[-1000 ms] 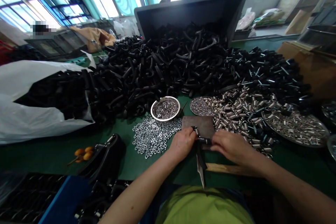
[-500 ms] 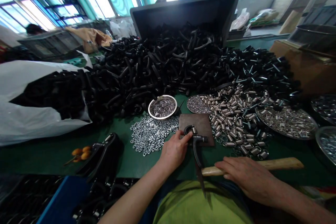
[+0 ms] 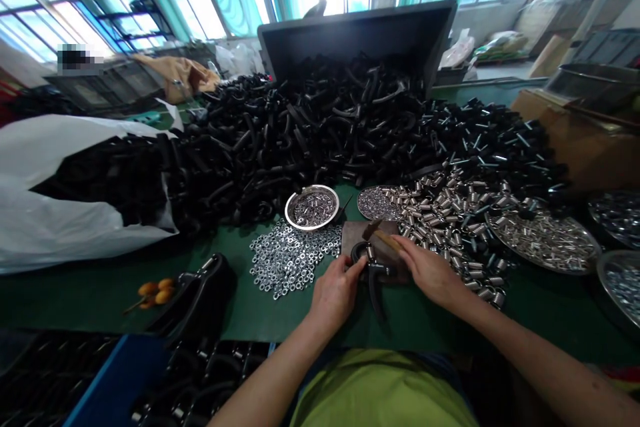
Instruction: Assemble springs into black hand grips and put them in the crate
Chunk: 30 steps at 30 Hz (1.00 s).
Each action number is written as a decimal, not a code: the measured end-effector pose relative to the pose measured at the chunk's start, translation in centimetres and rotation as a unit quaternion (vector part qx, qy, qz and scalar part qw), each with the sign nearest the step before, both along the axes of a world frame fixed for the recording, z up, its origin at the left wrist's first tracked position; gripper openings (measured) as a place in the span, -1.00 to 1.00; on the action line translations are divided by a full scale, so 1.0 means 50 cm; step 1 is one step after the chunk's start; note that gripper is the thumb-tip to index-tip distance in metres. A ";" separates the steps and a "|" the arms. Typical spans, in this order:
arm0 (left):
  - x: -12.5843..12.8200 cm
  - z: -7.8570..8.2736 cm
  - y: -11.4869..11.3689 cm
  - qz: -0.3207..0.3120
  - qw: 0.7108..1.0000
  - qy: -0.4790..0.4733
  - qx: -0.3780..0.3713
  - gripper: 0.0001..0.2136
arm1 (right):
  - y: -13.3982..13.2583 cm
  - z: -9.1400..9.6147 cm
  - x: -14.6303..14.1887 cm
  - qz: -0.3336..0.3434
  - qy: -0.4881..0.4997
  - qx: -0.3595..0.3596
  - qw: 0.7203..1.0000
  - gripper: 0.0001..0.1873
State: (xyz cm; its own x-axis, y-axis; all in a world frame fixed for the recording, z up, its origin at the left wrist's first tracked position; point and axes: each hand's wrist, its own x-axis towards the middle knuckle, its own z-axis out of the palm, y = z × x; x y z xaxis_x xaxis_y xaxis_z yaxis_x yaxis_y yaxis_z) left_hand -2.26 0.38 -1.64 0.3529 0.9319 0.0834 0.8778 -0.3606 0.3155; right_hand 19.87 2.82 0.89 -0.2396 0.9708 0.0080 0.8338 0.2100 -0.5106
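Observation:
My left hand [image 3: 334,290] is closed on a half-built hand grip exerciser [image 3: 374,288], a black curved handle with a coil spring [image 3: 371,252] at its top. Its upper end rests on a square metal plate [image 3: 352,232]; the handle points down toward my body. In my right hand [image 3: 434,275] is a hammer [image 3: 388,239] by its wooden handle. The hammer's head is just above the spring end; whether they touch I cannot tell. Left of the plate lies a pile of nuts [image 3: 283,267].
Behind is a big heap of black handles [image 3: 320,127] spilling from a grey bin [image 3: 357,27]. Loose springs [image 3: 450,213] and a tray of small metal pins [image 3: 555,240] sit to the right. At left are orange fruits [image 3: 157,292], black grips [image 3: 205,293] and a white sack [image 3: 75,233].
My right hand has lifted the hammer from the table's front edge and swung its head up and left over the plate. My left hand still holds the grip exerciser in place.

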 end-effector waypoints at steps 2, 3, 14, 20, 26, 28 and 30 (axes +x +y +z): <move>0.000 -0.008 0.000 0.011 1.000 -0.012 0.007 -0.62 | -0.004 -0.002 0.003 0.005 0.012 0.013 1.000 -0.58; 0.001 -0.012 0.000 0.016 1.000 -0.016 0.009 -0.63 | -0.012 0.000 0.005 0.006 0.024 0.030 0.999 -0.58; 0.003 -0.014 0.003 0.017 0.999 -0.040 0.015 -0.65 | -0.034 -0.011 0.007 -0.013 -0.002 0.043 0.999 -0.57; -0.001 -0.024 0.002 0.042 0.996 -0.079 0.008 -0.67 | -0.082 0.029 0.008 0.012 0.028 0.087 0.996 -0.54; -0.001 -0.033 0.005 0.053 0.993 -0.102 0.009 -0.72 | -0.105 0.004 0.007 0.045 -0.053 0.053 0.996 -0.55; -0.001 -0.033 0.005 0.052 0.994 -0.097 0.010 -0.73 | -0.105 0.003 0.006 0.045 -0.045 0.053 0.997 -0.55; -0.001 -0.031 0.005 0.051 0.994 -0.094 0.012 -0.73 | -0.106 0.007 0.004 0.044 -0.017 0.078 0.996 -0.54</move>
